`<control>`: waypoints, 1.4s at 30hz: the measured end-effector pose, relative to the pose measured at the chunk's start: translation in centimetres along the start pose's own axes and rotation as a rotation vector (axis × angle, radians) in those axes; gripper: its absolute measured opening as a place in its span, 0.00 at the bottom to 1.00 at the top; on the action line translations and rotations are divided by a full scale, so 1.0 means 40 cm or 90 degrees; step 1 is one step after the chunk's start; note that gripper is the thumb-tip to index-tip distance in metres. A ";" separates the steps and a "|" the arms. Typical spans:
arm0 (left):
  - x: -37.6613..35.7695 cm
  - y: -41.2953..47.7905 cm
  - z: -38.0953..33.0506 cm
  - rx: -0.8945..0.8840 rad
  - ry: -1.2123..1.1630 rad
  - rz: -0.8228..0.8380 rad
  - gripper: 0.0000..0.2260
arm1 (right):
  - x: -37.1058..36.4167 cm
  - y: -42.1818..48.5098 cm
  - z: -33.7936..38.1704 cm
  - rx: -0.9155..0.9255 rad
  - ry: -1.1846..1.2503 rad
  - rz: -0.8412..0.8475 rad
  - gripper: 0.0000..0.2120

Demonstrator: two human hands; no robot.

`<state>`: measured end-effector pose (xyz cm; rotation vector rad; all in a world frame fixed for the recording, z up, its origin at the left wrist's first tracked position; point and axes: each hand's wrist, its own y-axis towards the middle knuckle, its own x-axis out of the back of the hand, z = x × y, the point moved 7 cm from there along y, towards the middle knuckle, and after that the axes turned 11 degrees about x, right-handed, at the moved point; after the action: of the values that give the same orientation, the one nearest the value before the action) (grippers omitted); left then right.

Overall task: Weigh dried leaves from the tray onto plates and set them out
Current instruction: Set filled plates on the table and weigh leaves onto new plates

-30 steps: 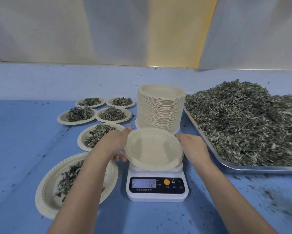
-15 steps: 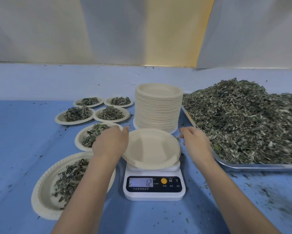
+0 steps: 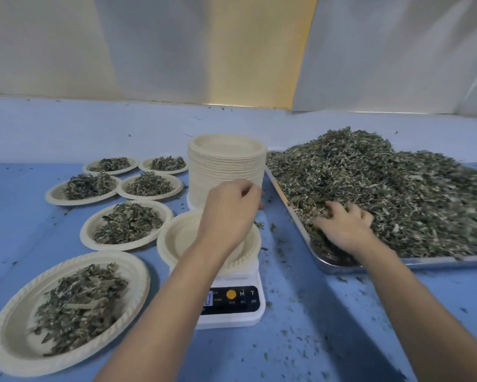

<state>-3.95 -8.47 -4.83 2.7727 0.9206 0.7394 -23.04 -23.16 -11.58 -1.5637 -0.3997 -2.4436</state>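
Note:
An empty paper plate [image 3: 176,239] sits on the white digital scale [image 3: 233,312]. My left hand [image 3: 230,213] hovers over that plate with its fingers loosely curled and nothing in them. My right hand [image 3: 344,224] is dug into the heap of dried leaves [image 3: 391,186] at the near left corner of the metal tray [image 3: 331,264], its fingers curled round a clump of leaves. My left forearm hides most of the scale's display.
A tall stack of empty plates [image 3: 226,164] stands just behind the scale. Several filled plates lie to the left, the nearest [image 3: 66,312] at the front left and another [image 3: 127,224] behind it. Leaf crumbs are scattered on the blue table [image 3: 328,326].
Both hands have let go of the plate's rim. My right hand moved right into the leaves on the tray. My left hand moved right, over the plate.

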 end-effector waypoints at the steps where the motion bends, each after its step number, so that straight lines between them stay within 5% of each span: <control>1: -0.013 0.000 -0.012 0.003 -0.023 0.010 0.12 | -0.020 -0.003 -0.021 -0.019 -0.011 0.079 0.33; 4: -0.049 -0.001 -0.040 0.008 -0.073 0.040 0.13 | -0.085 -0.009 -0.045 -0.006 -0.039 0.259 0.35; 6: -0.070 -0.005 -0.052 0.002 -0.088 0.058 0.14 | -0.112 0.003 -0.040 0.013 -0.055 0.289 0.33; 17: -0.088 -0.001 -0.050 -0.005 -0.136 0.070 0.13 | -0.126 0.096 0.023 0.201 -0.206 0.141 0.25; 25: -0.082 -0.006 -0.044 -0.006 -0.126 0.063 0.13 | -0.103 0.090 0.039 0.198 -0.284 0.081 0.13; 30: -0.084 -0.002 -0.035 0.008 -0.122 0.065 0.13 | -0.080 0.099 0.024 0.159 -0.130 0.011 0.10; 42: -0.095 0.020 0.040 0.191 -0.231 0.076 0.12 | 0.035 0.069 0.008 0.016 0.637 -0.225 0.08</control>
<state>-5.37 -11.32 -7.57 3.0910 0.8566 0.1007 -22.47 -25.67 -9.87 -0.1168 -0.5124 -3.0509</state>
